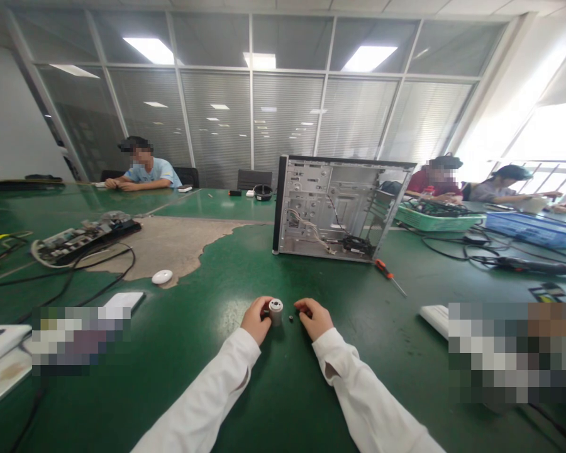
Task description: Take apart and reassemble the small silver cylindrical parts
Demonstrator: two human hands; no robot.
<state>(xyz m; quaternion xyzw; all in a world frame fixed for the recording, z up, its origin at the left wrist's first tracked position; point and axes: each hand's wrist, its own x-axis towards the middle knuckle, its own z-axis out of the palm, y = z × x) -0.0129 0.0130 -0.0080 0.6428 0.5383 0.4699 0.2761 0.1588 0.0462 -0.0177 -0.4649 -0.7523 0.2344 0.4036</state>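
Observation:
My left hand (256, 321) is closed around the side of a small silver-grey cylinder (276, 314). The cylinder stands upright on the green table and looks like a small motor; its pale top has dark openings. Just right of it lies a tiny dark metal part (291, 318), too small to name. Beside that part is my right hand (315, 319), fingers bent and slightly apart, with nothing visible in them. Behind both hands stands an open computer case (306, 207), its bare inside with cables and a fan facing me.
An orange-handled screwdriver (387, 274) lies right of the case. A white oval object (162, 277) and an opened device with dark cables (85, 239) are on the left. Green (438, 217) and blue baskets (538, 229) stand at right. Several people sit around the table.

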